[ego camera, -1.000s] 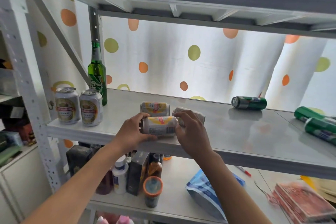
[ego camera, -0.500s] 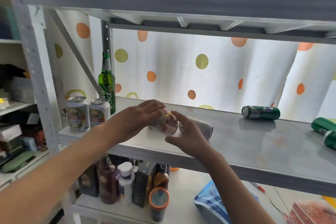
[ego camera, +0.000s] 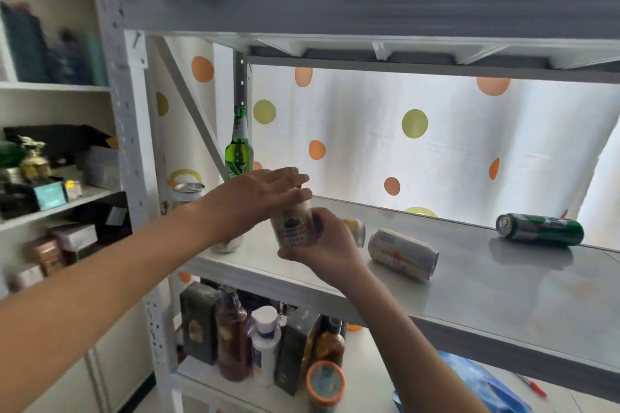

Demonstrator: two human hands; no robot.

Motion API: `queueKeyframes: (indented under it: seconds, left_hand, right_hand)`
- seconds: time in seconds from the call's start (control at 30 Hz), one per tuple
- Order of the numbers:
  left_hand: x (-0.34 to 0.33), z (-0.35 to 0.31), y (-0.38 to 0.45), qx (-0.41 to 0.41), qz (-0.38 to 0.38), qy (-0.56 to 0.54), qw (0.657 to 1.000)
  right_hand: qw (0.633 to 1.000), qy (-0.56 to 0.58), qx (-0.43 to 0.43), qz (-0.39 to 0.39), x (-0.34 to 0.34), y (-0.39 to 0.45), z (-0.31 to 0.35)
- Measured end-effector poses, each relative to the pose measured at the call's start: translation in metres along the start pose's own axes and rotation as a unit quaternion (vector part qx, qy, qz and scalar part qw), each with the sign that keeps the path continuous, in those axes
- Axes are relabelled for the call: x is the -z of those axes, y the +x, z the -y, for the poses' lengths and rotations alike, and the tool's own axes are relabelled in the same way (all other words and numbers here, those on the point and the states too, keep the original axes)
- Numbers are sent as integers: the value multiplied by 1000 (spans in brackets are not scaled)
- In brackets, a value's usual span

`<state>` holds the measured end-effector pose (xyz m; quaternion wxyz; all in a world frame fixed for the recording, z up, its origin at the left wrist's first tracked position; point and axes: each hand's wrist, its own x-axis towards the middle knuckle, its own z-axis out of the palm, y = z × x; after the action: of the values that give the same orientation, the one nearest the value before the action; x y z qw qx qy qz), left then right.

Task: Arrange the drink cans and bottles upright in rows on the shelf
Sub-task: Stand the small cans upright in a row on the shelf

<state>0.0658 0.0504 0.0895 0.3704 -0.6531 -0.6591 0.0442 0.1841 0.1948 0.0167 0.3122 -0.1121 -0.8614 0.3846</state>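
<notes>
Held upright over the shelf's (ego camera: 469,298) front left.
Right hand (ego camera: 330,250) wrapped round gold can (ego camera: 292,228); left hand (ego camera: 258,199) flat on top, fingers straight. Green bottle (ego camera: 239,147) stood behind; two cans (ego camera: 402,253) lay beside.

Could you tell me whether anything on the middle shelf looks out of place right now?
Yes. A silver can and a green can lie on their sides on the shelf, rather than upright like the green bottle. The right hand grips another can, roughly upright.
</notes>
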Motion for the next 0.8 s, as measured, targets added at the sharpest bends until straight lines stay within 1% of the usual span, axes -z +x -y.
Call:
queueKeyframes:
  seconds: [0.07,0.13,0.2,0.33,0.4,0.47,0.57,0.67,0.8]
  left_hand:
    - [-5,6,-8,102,7,-41,994]
    - [-7,14,-19,209,34,-122,970]
    - [-3,17,-29,260,43,-171,949]
    - [0,13,-44,326,26,-194,925]
    - [-5,10,-53,351,29,-199,915]
    - [-12,10,-63,369,54,-196,907]
    - [-24,11,-77,377,76,-204,900]
    - [-29,10,-86,392,81,-220,889]
    - [-36,2,-92,385,65,-217,895]
  right_hand:
    - [1000,0,-5,-20,-14,4,2]
    - [999,12,-20,-32,-28,8,5]
    - [998,25,-38,-41,-42,14,6]
    - [995,37,-75,-48,-66,28,6]
    - [995,25,-84,-44,-74,34,6]
    - [995,15,-89,-39,-81,36,5]
    - [996,-11,-84,-26,-90,38,-1]
    - [996,-22,-90,-15,-94,39,-8]
    - [995,-35,-88,-3,-95,41,-12]
